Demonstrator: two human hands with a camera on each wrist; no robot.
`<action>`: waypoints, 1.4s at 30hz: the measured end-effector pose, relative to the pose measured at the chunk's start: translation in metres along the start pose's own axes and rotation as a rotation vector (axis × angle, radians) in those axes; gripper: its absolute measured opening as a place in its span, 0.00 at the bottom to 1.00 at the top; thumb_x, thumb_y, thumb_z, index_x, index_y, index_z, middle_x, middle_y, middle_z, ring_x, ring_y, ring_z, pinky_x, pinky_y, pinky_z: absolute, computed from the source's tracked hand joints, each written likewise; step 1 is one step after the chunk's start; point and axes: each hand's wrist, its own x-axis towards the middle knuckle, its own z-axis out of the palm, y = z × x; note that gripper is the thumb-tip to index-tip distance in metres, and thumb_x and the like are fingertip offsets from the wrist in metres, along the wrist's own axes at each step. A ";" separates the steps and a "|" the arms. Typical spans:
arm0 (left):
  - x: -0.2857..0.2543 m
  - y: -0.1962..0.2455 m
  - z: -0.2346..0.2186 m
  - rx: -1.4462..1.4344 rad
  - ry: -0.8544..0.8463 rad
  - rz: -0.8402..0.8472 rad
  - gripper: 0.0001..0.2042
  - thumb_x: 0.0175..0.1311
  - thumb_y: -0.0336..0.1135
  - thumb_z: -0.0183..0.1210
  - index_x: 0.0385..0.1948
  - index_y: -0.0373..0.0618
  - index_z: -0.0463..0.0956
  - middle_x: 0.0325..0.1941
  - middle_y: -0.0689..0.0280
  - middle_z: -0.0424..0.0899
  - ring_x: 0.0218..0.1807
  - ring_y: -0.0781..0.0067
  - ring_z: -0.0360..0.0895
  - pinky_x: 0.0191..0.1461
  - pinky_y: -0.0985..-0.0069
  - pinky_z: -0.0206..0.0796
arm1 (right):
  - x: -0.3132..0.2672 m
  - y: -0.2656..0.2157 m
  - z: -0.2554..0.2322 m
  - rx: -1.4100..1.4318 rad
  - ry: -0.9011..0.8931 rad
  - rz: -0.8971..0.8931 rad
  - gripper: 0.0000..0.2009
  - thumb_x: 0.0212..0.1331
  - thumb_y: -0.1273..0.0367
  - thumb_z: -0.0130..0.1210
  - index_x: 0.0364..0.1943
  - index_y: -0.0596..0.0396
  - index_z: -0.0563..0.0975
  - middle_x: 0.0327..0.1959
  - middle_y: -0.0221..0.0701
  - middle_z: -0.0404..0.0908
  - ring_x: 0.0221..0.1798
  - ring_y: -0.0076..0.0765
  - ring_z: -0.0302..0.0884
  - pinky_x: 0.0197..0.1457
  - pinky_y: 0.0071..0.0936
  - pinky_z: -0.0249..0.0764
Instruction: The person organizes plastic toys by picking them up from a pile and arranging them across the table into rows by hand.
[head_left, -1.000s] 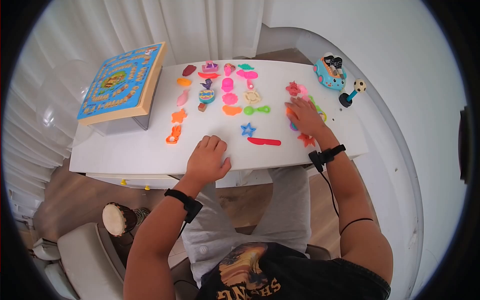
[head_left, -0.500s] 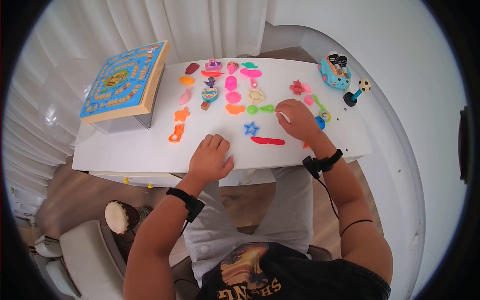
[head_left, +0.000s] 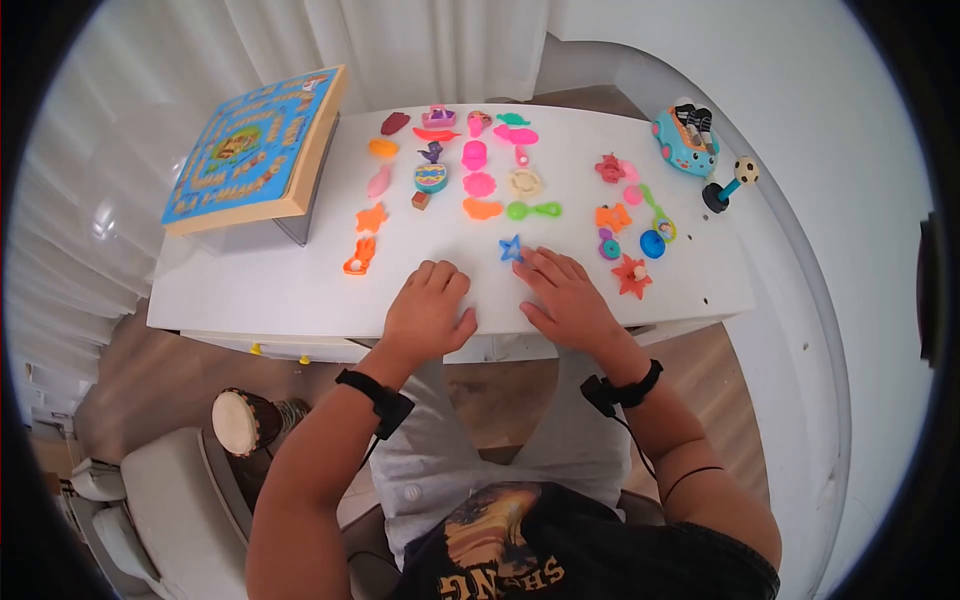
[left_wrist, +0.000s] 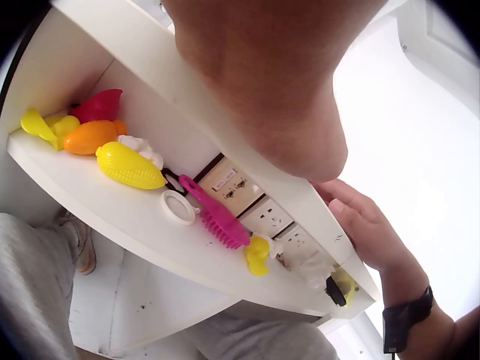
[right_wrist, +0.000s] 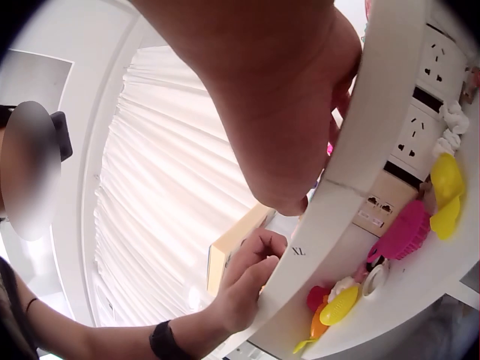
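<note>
Two hands rest at the front edge of a white surface (head_left: 300, 300), a blue star (head_left: 511, 249) between them and slightly farther back.

At the left stands a box with a blue board top (head_left: 245, 150); right of it lie an orange rabbit shape (head_left: 360, 257) and, just behind that, another orange shape (head_left: 370, 218). The left hand (head_left: 428, 310) has its fingers close together and loosely bent, holding nothing visible. The blue star lies flat just beside the right hand (head_left: 572, 302), whose fingers are slightly spread, thumb apart; whether a fingertip touches the star cannot be told. Farther right lies a red, many-pointed shape (head_left: 630, 284), with a blue round piece (head_left: 652, 244) behind it.
</note>
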 end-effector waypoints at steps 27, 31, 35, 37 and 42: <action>-0.011 -0.001 0.006 0.165 0.134 -0.161 0.25 0.57 0.42 0.60 0.55 0.38 0.78 0.61 0.54 0.77 0.59 0.55 0.72 0.61 0.57 0.64 | 0.014 -0.017 0.024 0.050 0.105 0.018 0.16 0.58 0.73 0.60 0.52 0.57 0.80 0.64 0.40 0.78 0.72 0.55 0.70 0.74 0.49 0.67; -0.012 0.000 0.005 0.145 0.157 -0.236 0.24 0.58 0.41 0.61 0.56 0.40 0.78 0.61 0.57 0.77 0.60 0.55 0.73 0.62 0.58 0.65 | 0.012 -0.015 0.027 -0.009 0.149 0.033 0.16 0.57 0.72 0.61 0.50 0.56 0.81 0.62 0.40 0.78 0.71 0.55 0.71 0.74 0.49 0.68; -0.013 -0.004 0.009 0.130 0.212 -0.392 0.23 0.58 0.39 0.62 0.55 0.42 0.80 0.60 0.59 0.78 0.62 0.55 0.73 0.63 0.58 0.66 | 0.010 -0.015 0.028 -0.003 0.194 0.041 0.14 0.55 0.72 0.61 0.48 0.56 0.81 0.60 0.39 0.80 0.70 0.55 0.73 0.73 0.48 0.69; -0.013 -0.005 0.008 0.130 0.207 -0.410 0.22 0.58 0.39 0.62 0.55 0.43 0.80 0.61 0.59 0.78 0.62 0.55 0.73 0.64 0.57 0.66 | 0.009 -0.015 0.027 0.004 0.199 0.044 0.14 0.55 0.73 0.61 0.47 0.56 0.81 0.59 0.39 0.80 0.69 0.54 0.74 0.72 0.48 0.69; -0.013 -0.008 0.003 0.115 0.151 -0.459 0.23 0.58 0.38 0.63 0.56 0.42 0.79 0.63 0.58 0.76 0.64 0.56 0.72 0.67 0.57 0.66 | 0.009 -0.015 0.029 0.038 0.221 0.067 0.12 0.55 0.73 0.61 0.45 0.55 0.81 0.57 0.38 0.80 0.67 0.51 0.75 0.70 0.46 0.71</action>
